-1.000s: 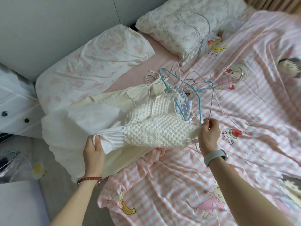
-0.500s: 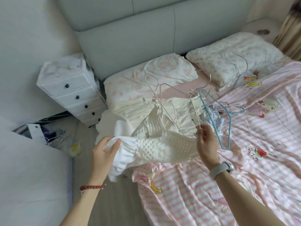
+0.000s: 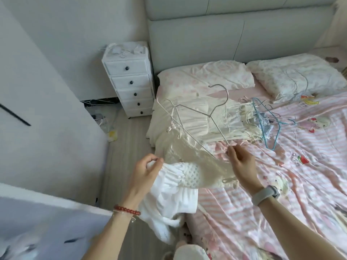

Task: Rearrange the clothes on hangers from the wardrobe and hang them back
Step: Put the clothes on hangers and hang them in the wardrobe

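Note:
My left hand point(image 3: 146, 170) grips the white ruffled sleeve of a cream knitted garment point(image 3: 189, 172) that hangs off the bed's near edge. My right hand point(image 3: 242, 165) pinches the lower end of a silver wire hanger point(image 3: 212, 113), lifted above the bed with its hook pointing away from me; the garment's shoulder drapes on it. More cream clothes point(image 3: 189, 117) lie folded on the bed behind. A blue wire hanger point(image 3: 270, 124) and other thin hangers lie tangled to the right of them.
The bed carries a pink striped cartoon blanket point(image 3: 281, 184) and two floral pillows point(image 3: 206, 76). A white drawer unit point(image 3: 131, 81) stands left of the bed. A white wardrobe panel point(image 3: 47, 119) fills the left side. Small clutter lies on the wooden floor point(image 3: 122, 147).
The view tilted up and back. My right hand pulled the silver hanger free of the tangled pile and raised it; my left hand kept its grip on the sleeve, drawing the garment toward me.

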A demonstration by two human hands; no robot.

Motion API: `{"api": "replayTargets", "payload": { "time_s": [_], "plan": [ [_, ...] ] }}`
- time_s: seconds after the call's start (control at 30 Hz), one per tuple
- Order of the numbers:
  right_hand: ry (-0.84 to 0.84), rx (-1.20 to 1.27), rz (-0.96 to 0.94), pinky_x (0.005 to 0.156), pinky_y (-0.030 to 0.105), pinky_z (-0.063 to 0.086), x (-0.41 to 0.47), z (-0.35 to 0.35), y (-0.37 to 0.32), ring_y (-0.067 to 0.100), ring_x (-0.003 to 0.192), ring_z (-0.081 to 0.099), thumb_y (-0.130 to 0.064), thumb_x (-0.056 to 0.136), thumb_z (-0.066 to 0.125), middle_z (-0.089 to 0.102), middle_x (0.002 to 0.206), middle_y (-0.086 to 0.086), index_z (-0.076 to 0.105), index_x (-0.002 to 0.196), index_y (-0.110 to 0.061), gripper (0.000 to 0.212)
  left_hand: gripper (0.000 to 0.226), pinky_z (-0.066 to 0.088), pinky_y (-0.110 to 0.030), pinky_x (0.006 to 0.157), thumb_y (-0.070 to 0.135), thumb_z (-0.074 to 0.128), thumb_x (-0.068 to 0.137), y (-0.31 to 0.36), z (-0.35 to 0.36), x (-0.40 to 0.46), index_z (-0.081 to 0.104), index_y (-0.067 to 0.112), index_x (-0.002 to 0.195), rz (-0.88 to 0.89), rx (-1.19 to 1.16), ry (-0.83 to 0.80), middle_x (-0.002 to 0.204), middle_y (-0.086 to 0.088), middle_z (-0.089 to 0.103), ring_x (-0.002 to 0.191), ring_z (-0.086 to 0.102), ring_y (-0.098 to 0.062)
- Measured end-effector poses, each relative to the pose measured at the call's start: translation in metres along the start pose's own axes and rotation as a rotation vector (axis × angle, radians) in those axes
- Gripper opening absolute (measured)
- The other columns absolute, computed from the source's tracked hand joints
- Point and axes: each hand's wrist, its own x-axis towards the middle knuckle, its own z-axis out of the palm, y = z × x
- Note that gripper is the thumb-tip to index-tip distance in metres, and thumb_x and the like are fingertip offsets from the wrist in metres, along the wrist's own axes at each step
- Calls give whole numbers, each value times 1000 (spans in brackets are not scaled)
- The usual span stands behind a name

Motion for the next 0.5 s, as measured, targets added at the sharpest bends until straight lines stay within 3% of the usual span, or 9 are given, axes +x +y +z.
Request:
{"api": "replayTargets", "payload": {
  "time_s": [0.17,0.3,0.43,0.5],
  "plan": [
    [-212,-72,18,44,18,27,-61,-7,13,5,47,42,-58,77,43,43,45,-7,45,53,-19,46,25,28,-15,48,28,59,83,-45,-13,-73,52,15,63,-219,28,76,42,13,41,45,37,-1],
    [-362,-186,16,47,19,30,-98,-4,28,7,45,40,-55,77,45,41,44,-5,46,51,-20,44,25,28,-17,48,34,55,72,-72,-17,-126,52,15,57,-362,74,167,46,11,41,48,37,-4],
    [-554,-242,-113,43,17,30,-131,-7,41,7,42,44,-61,76,37,42,40,-7,42,50,-29,42,26,32,-15,50,17,62,82,-84,-9,-184,54,0,63,-464,70,242,59,-6,46,52,37,-5],
    [-659,-261,-204,41,18,28,-141,-4,41,3,38,38,-59,78,36,37,38,-10,44,52,-29,41,28,29,-16,49,14,62,83,-88,-8,-212,51,1,61,-517,74,282,59,-7,44,54,38,-8]
  ]
}}
